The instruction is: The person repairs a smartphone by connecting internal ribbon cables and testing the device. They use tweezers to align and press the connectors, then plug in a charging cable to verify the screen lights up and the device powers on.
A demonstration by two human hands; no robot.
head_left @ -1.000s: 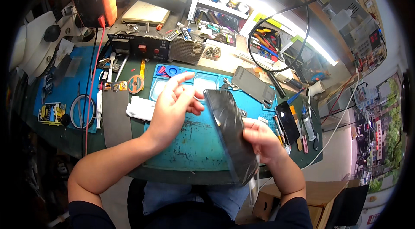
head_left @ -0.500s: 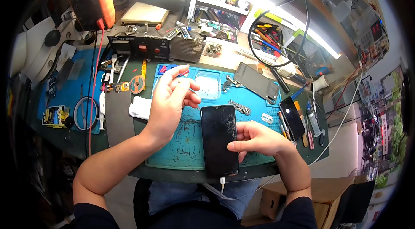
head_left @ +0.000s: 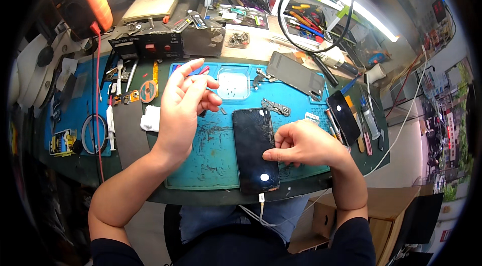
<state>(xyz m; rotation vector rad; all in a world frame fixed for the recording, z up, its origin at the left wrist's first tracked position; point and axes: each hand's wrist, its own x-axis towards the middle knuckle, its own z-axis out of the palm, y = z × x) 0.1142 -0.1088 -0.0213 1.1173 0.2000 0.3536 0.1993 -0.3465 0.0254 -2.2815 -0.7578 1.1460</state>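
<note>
A black smartphone (head_left: pixel 252 148) with a cracked screen lies over the near part of the blue work mat, its lower end towards me. Its cracks run along the upper right side, and a white spot shows low on the glass. My right hand (head_left: pixel 306 145) grips its right edge, thumb on the glass, other fingers bent at the side. A white cable plug (head_left: pixel 261 197) sits at the bottom end. Left of the phone, my left hand (head_left: pixel 187 102) is raised above the mat, index finger extended, the others loosely curled. I see nothing held in it.
A small clear tray (head_left: pixel 233 84), phone parts (head_left: pixel 276 107) and a dark phone panel (head_left: pixel 296 76) lie behind. Another phone (head_left: pixel 344 117) and a syringe (head_left: pixel 370 120) are at right. A white case (head_left: pixel 150 119) sits at left. A black cable loop (head_left: pixel 316 12) hangs overhead.
The whole view has shifted, so the bench sits higher in it. White spots now show on the phone's glass. My right fingers are more curled; my left hand keeps nearly the same pose.
</note>
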